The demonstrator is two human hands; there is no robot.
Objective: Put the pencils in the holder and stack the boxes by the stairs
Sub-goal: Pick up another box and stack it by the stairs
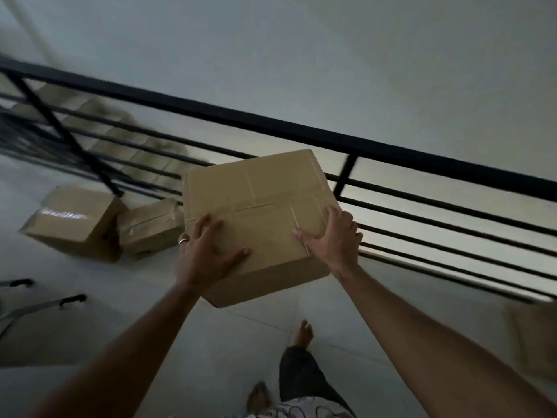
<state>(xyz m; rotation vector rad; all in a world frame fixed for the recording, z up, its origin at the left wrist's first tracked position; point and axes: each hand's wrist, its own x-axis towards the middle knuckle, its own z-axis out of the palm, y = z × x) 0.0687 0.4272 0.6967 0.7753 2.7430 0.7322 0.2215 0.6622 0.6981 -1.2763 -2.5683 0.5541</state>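
Box [256, 206] held between both hands' fingers [337, 218], thumbs on top.

Tan box [259, 206] — black railing [271, 128].

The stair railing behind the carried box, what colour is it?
The metal stair railing is black, seen in the head view.

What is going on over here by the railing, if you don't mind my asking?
A person is carrying a taped cardboard box with both hands: the left hand grips its near left corner and the right hand its near right edge. The box is in the air, clear of the floor. Two other boxes sit side by side on the floor by the black railing: a larger box and a smaller box. Nothing is stacked yet.
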